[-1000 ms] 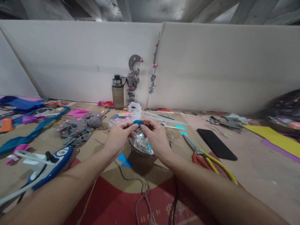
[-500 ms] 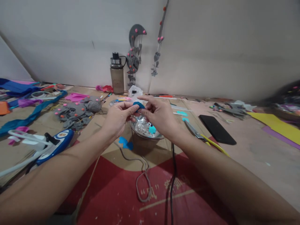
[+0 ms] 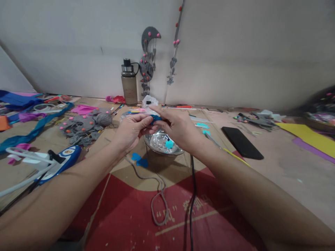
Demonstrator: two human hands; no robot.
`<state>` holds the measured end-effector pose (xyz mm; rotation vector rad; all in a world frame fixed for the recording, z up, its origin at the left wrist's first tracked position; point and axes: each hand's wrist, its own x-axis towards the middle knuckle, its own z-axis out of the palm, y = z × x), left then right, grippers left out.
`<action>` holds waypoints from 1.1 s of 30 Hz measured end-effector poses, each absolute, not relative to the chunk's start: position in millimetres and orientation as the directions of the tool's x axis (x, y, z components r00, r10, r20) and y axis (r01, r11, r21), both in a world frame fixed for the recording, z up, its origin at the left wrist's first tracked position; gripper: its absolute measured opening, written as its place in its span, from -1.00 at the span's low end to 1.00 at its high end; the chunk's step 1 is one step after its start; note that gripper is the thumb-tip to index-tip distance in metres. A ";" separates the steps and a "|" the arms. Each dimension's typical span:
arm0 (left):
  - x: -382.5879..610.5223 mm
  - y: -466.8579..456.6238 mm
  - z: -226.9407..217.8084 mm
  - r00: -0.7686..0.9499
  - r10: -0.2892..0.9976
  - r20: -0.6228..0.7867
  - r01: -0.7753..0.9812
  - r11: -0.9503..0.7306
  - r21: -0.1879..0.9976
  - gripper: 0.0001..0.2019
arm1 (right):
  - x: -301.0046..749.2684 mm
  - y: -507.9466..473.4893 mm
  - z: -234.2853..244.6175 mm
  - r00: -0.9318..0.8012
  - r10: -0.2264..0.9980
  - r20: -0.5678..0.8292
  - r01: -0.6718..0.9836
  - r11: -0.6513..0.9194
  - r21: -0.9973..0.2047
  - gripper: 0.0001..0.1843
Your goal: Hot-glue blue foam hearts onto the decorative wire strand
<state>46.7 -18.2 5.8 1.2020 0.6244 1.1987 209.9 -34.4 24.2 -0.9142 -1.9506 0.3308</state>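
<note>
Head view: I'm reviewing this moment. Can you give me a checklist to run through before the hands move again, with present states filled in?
1. Blue piece held: ok, the left hand and right hand meet on it.
2. Firmness of the grip: cannot tell, the fingers cover much of the piece.
3. Metal bowl upright: ok, its opening faces up.
4. Cyan piece inside the bowl: ok.
5. Scissors fully visible: not ok, the right forearm hides part of them.
</note>
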 end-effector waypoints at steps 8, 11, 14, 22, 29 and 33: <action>43.1 -18.7 11.6 0.302 0.944 0.134 -0.391 -0.006 0.920 -0.78 | 206.0 -43.0 29.6 -0.241 0.822 0.517 0.274 0.568 -0.776 -0.71; 43.5 -18.1 9.6 0.318 0.938 0.141 -0.395 -0.004 0.919 -0.80 | 207.5 -38.2 23.7 -0.204 0.834 0.512 0.272 0.551 -0.789 -0.72; 43.5 -15.9 6.1 0.366 0.916 0.162 -0.393 -0.006 0.920 -0.79 | 208.6 -35.2 20.9 -0.213 0.812 0.544 0.341 0.583 -0.737 -0.77; 41.4 -8.5 3.0 0.293 0.954 0.065 -0.410 0.064 0.910 -0.92 | 206.8 -33.2 20.0 -0.405 0.727 0.555 0.539 0.680 -0.497 -0.62; 42.9 -11.7 6.0 0.271 0.962 0.020 -0.407 0.096 0.909 -0.94 | 208.2 -28.0 16.8 -0.367 0.717 0.593 0.611 0.666 -0.428 -0.70; 42.8 -12.3 5.8 0.269 0.963 0.031 -0.401 0.082 0.912 -0.96 | 208.8 -24.4 14.8 -0.384 0.710 0.590 0.593 0.679 -0.432 -0.71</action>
